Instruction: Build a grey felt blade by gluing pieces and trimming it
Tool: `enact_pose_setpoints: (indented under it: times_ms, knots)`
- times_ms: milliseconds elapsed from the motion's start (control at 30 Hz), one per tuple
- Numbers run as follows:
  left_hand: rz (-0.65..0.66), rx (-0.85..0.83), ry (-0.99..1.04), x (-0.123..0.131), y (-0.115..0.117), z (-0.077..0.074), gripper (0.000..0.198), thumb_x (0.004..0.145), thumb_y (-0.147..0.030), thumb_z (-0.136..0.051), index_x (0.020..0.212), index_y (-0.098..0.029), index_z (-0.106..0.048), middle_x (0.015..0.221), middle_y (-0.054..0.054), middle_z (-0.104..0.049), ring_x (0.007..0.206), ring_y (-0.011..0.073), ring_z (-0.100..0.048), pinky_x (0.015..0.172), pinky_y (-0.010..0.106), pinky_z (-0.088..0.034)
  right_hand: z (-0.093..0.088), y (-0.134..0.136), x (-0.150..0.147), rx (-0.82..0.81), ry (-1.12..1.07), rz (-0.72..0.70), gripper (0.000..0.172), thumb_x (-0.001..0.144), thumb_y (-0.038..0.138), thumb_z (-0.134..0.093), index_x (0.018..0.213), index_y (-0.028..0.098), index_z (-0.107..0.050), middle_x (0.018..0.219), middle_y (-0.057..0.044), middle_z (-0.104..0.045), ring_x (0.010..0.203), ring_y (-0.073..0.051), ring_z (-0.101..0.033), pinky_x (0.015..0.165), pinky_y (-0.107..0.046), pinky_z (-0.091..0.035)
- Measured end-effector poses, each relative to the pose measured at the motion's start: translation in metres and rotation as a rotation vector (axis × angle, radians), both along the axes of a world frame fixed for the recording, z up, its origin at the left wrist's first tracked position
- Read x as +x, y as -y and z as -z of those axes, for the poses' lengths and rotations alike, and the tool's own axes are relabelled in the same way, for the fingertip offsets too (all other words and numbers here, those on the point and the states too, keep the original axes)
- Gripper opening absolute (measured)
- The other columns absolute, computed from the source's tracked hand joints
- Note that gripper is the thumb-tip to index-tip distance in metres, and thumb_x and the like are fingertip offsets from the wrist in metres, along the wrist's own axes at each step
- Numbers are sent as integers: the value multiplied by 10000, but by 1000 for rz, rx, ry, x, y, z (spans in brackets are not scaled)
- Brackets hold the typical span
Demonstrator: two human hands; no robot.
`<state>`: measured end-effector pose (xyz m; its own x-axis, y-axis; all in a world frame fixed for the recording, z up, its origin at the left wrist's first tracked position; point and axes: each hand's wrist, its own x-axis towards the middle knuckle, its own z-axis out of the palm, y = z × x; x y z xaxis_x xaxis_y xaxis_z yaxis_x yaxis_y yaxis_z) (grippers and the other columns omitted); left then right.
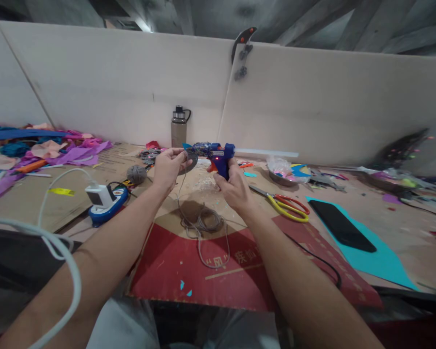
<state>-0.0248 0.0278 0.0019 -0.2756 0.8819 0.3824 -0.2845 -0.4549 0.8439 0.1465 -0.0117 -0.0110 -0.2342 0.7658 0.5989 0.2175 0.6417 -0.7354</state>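
My right hand (236, 186) is wrapped round the handle of a blue hot glue gun (222, 157), which has a small red light lit. The gun's nozzle end points left, toward my left hand (169, 167). That hand is closed, its fingers pinching a dark grey, roundish flat piece (193, 159) together with a thin grey cord (182, 186). From the fingers the cord hangs down to a loose coil (210, 220) on the board below. The nozzle tip is close to the grey piece; whether they touch I cannot tell.
Scissors (287, 206) and a black phone (341, 225) on turquoise sheet (385, 264) lie at right. A metal bowl (283, 178) stands behind. At left are a power strip (109, 208), grey yarn ball (136, 173) and felt scraps (51, 148). A bottle (179, 131) stands at the back.
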Motion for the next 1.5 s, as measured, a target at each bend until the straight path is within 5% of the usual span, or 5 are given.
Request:
enact_pose_setpoints:
  times_ms: [967,1500]
  knots:
    - [-54,53,-39,-1,-4,6,81,686,-195,-686,723,-136,-644,602,-16,-585,564,88,-578,726,304,-562,-2,-1,-1,98,32,138,353,802,182,-478,1152,228,-490,884,-53,-570,811,-202,-514,805,-383,-435]
    - [-55,74,-36,-1,-4,6,117,673,-209,-691,750,-134,-647,692,13,-653,617,103,-615,710,288,-560,-2,-3,1,154,32,183,474,818,186,-473,1289,191,-421,1078,-101,-589,921,-210,-541,944,-406,-399]
